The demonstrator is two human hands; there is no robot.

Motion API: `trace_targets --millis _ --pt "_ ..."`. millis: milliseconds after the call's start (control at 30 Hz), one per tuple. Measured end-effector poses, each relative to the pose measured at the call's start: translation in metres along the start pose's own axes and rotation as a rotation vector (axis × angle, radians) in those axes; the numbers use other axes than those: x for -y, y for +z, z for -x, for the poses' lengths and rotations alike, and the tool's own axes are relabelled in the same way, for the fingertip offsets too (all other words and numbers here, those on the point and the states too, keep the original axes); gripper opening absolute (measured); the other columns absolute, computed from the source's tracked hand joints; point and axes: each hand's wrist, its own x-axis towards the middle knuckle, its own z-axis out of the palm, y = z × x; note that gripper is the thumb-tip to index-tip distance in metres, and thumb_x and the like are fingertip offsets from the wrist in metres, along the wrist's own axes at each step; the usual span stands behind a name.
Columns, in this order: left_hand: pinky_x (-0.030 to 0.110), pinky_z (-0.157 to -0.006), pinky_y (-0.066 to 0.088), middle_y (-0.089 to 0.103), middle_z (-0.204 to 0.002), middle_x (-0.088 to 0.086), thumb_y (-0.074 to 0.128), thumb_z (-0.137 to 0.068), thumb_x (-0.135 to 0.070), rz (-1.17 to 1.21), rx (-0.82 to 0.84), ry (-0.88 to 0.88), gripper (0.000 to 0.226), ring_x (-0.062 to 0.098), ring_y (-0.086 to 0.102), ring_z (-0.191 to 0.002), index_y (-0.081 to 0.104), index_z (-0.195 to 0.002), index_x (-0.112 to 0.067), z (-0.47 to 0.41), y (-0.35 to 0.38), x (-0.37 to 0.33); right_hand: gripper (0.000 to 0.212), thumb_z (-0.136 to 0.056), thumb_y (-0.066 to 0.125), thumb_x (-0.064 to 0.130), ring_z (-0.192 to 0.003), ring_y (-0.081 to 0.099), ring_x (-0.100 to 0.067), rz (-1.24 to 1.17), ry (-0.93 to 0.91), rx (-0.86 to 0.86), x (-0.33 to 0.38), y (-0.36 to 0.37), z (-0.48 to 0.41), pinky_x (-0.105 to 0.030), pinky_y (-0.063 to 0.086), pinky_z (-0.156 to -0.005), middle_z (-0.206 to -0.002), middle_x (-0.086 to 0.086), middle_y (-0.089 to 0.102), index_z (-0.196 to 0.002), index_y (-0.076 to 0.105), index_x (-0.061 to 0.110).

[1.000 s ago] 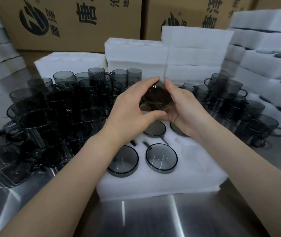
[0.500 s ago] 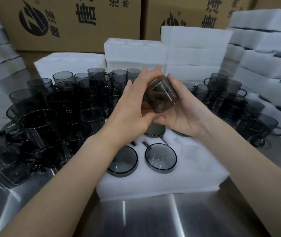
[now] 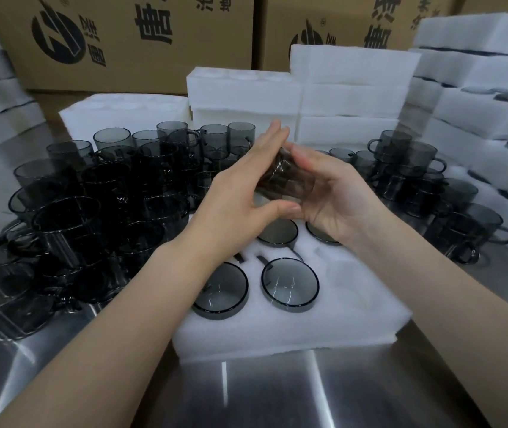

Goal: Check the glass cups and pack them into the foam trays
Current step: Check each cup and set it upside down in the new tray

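Observation:
A smoky grey glass cup [image 3: 289,183] is held on its side in the air above the white foam tray [image 3: 277,332]. My right hand [image 3: 336,199] grips it from the right, thumb on top and fingers curled behind. The straight fingers of my left hand [image 3: 237,193] lie flat against the cup's left side, and its thumb touches the lower rim. In the tray's pockets sit several cups mouth up, two of them near me [image 3: 220,291] [image 3: 289,284]. An empty pocket [image 3: 348,273] shows at the tray's right.
A dense pile of loose grey cups [image 3: 92,211] covers the steel table [image 3: 262,393] to the left; a smaller group [image 3: 416,180] stands on the right. Stacked foam trays [image 3: 348,88] and cardboard boxes [image 3: 123,41] line the back, and more foam [image 3: 478,72] rises at the right.
The cup has been turned between my hands. My left fingers have straightened out flat against it, and my right hand has curled further round it.

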Motion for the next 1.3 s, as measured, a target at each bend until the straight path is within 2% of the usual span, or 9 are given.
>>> trace_targets --millis 200,367,567,700,800,900,1033,1133,1300 --pt "0.024 -0.12 0.018 0.023 -0.153 -0.016 0.081 -0.072 -0.004 -0.018 0.09 0.076 0.089 0.008 0.017 -0.148 0.037 -0.147 -0.022 0.0 0.001 -0.003 0.022 -0.095 0.052 0.018 -0.074 0.069 -0.021 -0.032 0.023 -0.162 0.0 0.002 -0.004 -0.029 0.051 -0.045 -0.088 -0.007 0.069 -0.112 0.064 0.012" --pt "0.016 -0.117 0.017 0.024 -0.152 -0.023 0.081 -0.072 -0.007 -0.077 0.121 0.124 0.079 0.003 0.017 -0.147 0.047 -0.14 -0.029 -0.001 0.003 -0.001 0.022 -0.095 0.049 0.005 -0.075 0.069 -0.022 0.03 -0.004 -0.283 -0.001 0.003 -0.007 -0.033 0.056 -0.058 -0.087 -0.009 0.071 -0.099 0.067 0.015" --pt "0.014 -0.109 0.032 0.041 -0.148 -0.02 0.084 -0.069 -0.02 0.101 -0.058 -0.029 0.07 -0.008 0.039 -0.133 0.049 -0.124 -0.045 0.0 0.0 0.001 0.033 -0.096 0.05 0.024 -0.101 0.067 -0.025 -0.037 0.031 -0.096 0.003 0.007 -0.001 -0.04 0.058 -0.08 -0.115 -0.012 0.067 -0.125 0.059 0.013" --pt "0.014 -0.101 0.038 0.048 -0.138 -0.019 0.063 -0.077 -0.055 0.173 -0.019 -0.17 0.068 -0.008 0.048 -0.122 0.036 -0.137 -0.041 0.002 -0.002 0.001 0.036 -0.092 0.061 0.018 -0.082 0.069 -0.023 0.435 0.012 -0.432 0.014 0.012 0.005 -0.029 0.052 -0.056 -0.109 -0.009 0.069 -0.127 0.055 0.015" --pt "0.009 -0.084 0.043 0.06 -0.116 -0.017 0.05 -0.09 -0.055 0.124 -0.001 -0.271 0.043 -0.003 0.06 -0.103 0.049 -0.127 -0.033 -0.001 0.0 0.003 0.019 -0.083 0.069 0.019 -0.079 0.067 -0.015 0.742 -0.023 -0.534 0.021 0.012 0.022 -0.025 0.049 -0.065 -0.09 0.002 0.074 -0.102 0.068 0.018" --pt "0.03 -0.088 0.048 0.066 -0.099 -0.015 0.05 -0.095 -0.046 -0.119 0.151 -0.358 0.024 0.013 0.062 -0.098 0.064 -0.104 -0.028 -0.003 0.004 0.009 0.014 -0.078 0.067 0.028 -0.081 0.065 0.001 1.034 -0.023 -0.487 0.024 0.014 0.055 -0.019 0.046 -0.078 -0.084 0.017 0.072 -0.09 0.074 0.03" --pt "0.04 -0.085 0.051 0.065 -0.093 -0.015 0.05 -0.094 -0.044 -0.263 0.251 -0.423 0.021 0.015 0.061 -0.094 0.067 -0.097 -0.032 -0.003 0.005 0.01 0.017 -0.076 0.059 0.038 -0.081 0.055 0.013 1.336 -0.008 -0.446 0.023 0.022 0.09 -0.001 0.038 -0.065 -0.081 0.036 0.061 -0.087 0.072 0.041" --pt "0.038 -0.08 0.052 0.065 -0.087 -0.012 0.052 -0.094 -0.041 -0.276 0.235 -0.425 0.019 0.018 0.061 -0.091 0.068 -0.091 -0.031 -0.003 0.005 0.011 0.024 -0.077 0.056 0.04 -0.084 0.055 0.006 1.443 0.061 -0.35 0.025 0.027 0.097 -0.008 0.039 -0.07 -0.085 0.025 0.062 -0.096 0.07 0.044" --pt "0.035 -0.076 0.05 0.064 -0.083 -0.013 0.055 -0.094 -0.039 -0.28 0.232 -0.416 0.016 0.017 0.06 -0.089 0.065 -0.081 -0.036 -0.005 0.007 0.014 0.036 -0.087 0.048 0.039 -0.1 0.046 -0.009 1.639 0.033 -0.193 0.013 0.031 0.099 -0.024 0.036 -0.089 -0.099 0.008 0.051 -0.113 0.066 0.023"
